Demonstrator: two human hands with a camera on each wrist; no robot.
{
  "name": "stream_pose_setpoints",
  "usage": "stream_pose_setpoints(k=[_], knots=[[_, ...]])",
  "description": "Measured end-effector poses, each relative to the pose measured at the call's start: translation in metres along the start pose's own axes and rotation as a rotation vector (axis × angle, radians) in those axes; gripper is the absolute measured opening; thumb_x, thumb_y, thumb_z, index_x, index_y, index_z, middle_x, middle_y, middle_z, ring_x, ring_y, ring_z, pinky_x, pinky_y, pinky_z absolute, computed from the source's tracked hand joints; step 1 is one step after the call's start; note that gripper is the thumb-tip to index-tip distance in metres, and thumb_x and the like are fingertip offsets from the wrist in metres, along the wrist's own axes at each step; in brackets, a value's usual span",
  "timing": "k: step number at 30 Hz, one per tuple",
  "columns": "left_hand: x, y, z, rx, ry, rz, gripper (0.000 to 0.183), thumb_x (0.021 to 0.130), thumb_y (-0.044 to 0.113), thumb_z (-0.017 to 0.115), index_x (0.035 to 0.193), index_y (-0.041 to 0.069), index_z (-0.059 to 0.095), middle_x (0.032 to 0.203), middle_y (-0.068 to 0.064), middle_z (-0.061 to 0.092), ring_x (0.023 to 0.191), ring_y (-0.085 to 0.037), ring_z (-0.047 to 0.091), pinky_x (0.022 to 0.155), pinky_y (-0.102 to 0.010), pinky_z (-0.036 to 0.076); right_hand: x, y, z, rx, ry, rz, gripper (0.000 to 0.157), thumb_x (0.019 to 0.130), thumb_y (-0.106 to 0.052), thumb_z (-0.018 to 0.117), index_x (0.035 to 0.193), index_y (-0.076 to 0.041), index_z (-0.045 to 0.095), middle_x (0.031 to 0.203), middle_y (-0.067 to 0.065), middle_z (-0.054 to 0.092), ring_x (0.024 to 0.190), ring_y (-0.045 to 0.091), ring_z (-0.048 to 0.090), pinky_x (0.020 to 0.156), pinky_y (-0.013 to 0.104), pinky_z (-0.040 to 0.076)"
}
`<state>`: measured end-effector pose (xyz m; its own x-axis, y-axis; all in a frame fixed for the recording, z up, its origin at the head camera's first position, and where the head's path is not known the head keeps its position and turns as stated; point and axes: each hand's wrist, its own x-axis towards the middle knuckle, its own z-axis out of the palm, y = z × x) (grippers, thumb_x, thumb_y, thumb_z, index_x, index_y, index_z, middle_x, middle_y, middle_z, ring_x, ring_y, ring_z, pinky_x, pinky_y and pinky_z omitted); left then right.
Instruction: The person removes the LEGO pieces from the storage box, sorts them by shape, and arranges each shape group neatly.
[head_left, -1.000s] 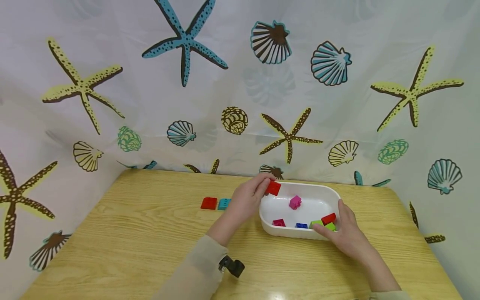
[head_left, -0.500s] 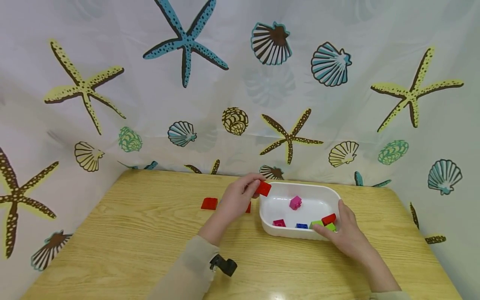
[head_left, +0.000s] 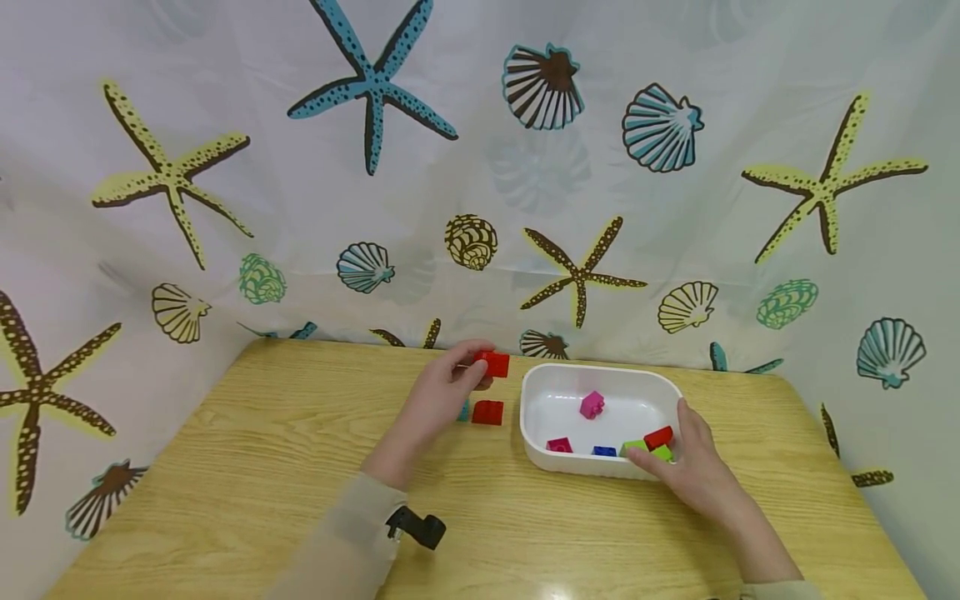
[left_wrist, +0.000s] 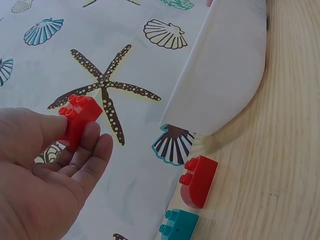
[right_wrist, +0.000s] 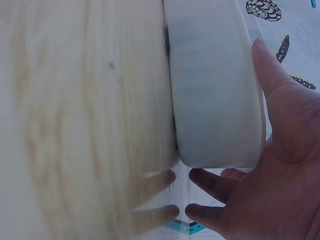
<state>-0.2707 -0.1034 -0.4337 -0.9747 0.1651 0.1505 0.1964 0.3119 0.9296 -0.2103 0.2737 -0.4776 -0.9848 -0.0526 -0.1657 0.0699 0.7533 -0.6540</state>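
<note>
My left hand [head_left: 442,387] pinches a red toy building brick [head_left: 495,364] between thumb and fingers, left of the white plastic tub [head_left: 592,465]. The left wrist view shows the held brick's studs [left_wrist: 79,100] facing up and left. Below that hand, a red brick with a rounded end [left_wrist: 200,181] lies on the table beside a teal brick [left_wrist: 179,225]. My right hand [head_left: 697,462] holds the tub at its right end, thumb over the front rim and fingers around the end wall. In the right wrist view the tub's side [right_wrist: 215,85] fills the middle.
Inside the tub lie a pink brick [head_left: 592,405], a magenta brick [head_left: 558,445], a blue brick [head_left: 603,452], a red piece [head_left: 658,437] and green bricks [head_left: 634,447]. A curtain [head_left: 480,167] with starfish and shells stands behind the wooden table [head_left: 262,467].
My left hand has moved left with the red brick, from over the tub's left rim to beside it. A red brick on the table has come into view. My right hand stays put.
</note>
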Motion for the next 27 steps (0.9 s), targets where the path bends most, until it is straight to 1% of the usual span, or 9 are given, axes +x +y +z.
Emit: stream_pose_setpoints(k=[3, 7, 10, 12, 16, 18, 20, 23, 27], knots=[[-0.002, -0.003, -0.009, -0.024, -0.015, 0.004, 0.041, 0.111, 0.012, 0.068, 0.152, 0.017, 0.065, 0.133, -0.01, 0.07, 0.114, -0.027, 0.074, 0.105, -0.044, 0.06, 0.0, 0.0, 0.0, -0.004, 0.001, -0.003, 0.136, 0.097, -0.069, 0.074, 0.172, 0.001, -0.016, 0.177, 0.036, -0.007, 0.156, 0.063, 0.023, 0.119, 0.078, 0.033], [-0.006, -0.005, -0.02, 0.014, -0.007, -0.014, 0.049, 0.107, 0.009, 0.074, 0.153, 0.018, 0.064, 0.139, -0.011, 0.067, 0.12, -0.031, 0.069, 0.102, -0.043, 0.062, 0.0, 0.0, -0.001, -0.004, 0.003, -0.009, 0.135, 0.098, -0.067, 0.074, 0.171, 0.002, -0.016, 0.176, 0.037, -0.007, 0.156, 0.063, 0.022, 0.12, 0.077, 0.031], [-0.008, -0.009, -0.029, 0.072, 0.007, -0.034, 0.052, 0.105, 0.008, 0.077, 0.153, 0.019, 0.063, 0.139, -0.011, 0.067, 0.118, -0.032, 0.067, 0.098, -0.041, 0.062, 0.0, 0.0, 0.0, 0.001, 0.003, -0.013, 0.135, 0.098, -0.066, 0.075, 0.171, 0.002, -0.016, 0.176, 0.037, -0.007, 0.156, 0.063, 0.022, 0.12, 0.077, 0.031], [-0.009, -0.014, -0.037, 0.118, 0.014, -0.042, 0.051, 0.104, 0.009, 0.078, 0.152, 0.02, 0.064, 0.134, -0.011, 0.067, 0.113, -0.031, 0.066, 0.093, -0.038, 0.061, 0.0, 0.0, 0.0, 0.002, 0.001, -0.014, 0.135, 0.098, -0.066, 0.075, 0.171, 0.002, -0.016, 0.176, 0.037, -0.007, 0.156, 0.063, 0.022, 0.12, 0.077, 0.03], [-0.011, -0.024, -0.058, 0.243, 0.016, -0.012, 0.047, 0.104, 0.013, 0.079, 0.148, 0.017, 0.064, 0.12, -0.011, 0.065, 0.104, -0.029, 0.061, 0.083, -0.035, 0.057, 0.0, 0.0, 0.0, 0.002, -0.001, -0.012, 0.135, 0.098, -0.066, 0.075, 0.171, 0.003, -0.016, 0.176, 0.037, -0.007, 0.156, 0.063, 0.021, 0.121, 0.077, 0.03], [-0.012, -0.028, -0.07, 0.31, 0.019, 0.013, 0.046, 0.104, 0.014, 0.08, 0.148, 0.015, 0.064, 0.116, -0.011, 0.064, 0.104, -0.03, 0.059, 0.083, -0.037, 0.057, 0.0, 0.0, -0.001, -0.001, 0.0, -0.012, 0.135, 0.098, -0.066, 0.075, 0.171, 0.003, -0.016, 0.176, 0.037, -0.007, 0.156, 0.063, 0.021, 0.121, 0.077, 0.029], [-0.014, -0.032, -0.081, 0.352, 0.016, 0.026, 0.047, 0.105, 0.016, 0.079, 0.15, 0.013, 0.063, 0.119, -0.011, 0.067, 0.106, -0.031, 0.061, 0.087, -0.04, 0.058, 0.0, 0.0, -0.001, -0.004, -0.001, -0.01, 0.135, 0.098, -0.066, 0.074, 0.171, 0.003, -0.016, 0.176, 0.038, -0.007, 0.156, 0.064, 0.02, 0.121, 0.077, 0.029], [-0.016, -0.038, -0.096, 0.395, 0.007, 0.045, 0.048, 0.107, 0.018, 0.076, 0.152, 0.009, 0.062, 0.128, -0.013, 0.069, 0.114, -0.034, 0.064, 0.098, -0.047, 0.06, 0.0, -0.001, -0.001, -0.01, -0.001, -0.007, 0.136, 0.098, -0.067, 0.074, 0.171, 0.003, -0.016, 0.176, 0.038, -0.008, 0.156, 0.064, 0.02, 0.121, 0.078, 0.028], [-0.019, -0.044, -0.11, 0.432, -0.003, 0.083, 0.045, 0.108, 0.018, 0.075, 0.149, 0.003, 0.065, 0.137, -0.018, 0.063, 0.121, -0.037, 0.061, 0.105, -0.054, 0.058, 0.0, -0.001, -0.001, -0.008, 0.0, -0.007, 0.135, 0.098, -0.067, 0.074, 0.171, 0.002, -0.017, 0.176, 0.037, -0.008, 0.157, 0.064, 0.019, 0.12, 0.078, 0.028]])
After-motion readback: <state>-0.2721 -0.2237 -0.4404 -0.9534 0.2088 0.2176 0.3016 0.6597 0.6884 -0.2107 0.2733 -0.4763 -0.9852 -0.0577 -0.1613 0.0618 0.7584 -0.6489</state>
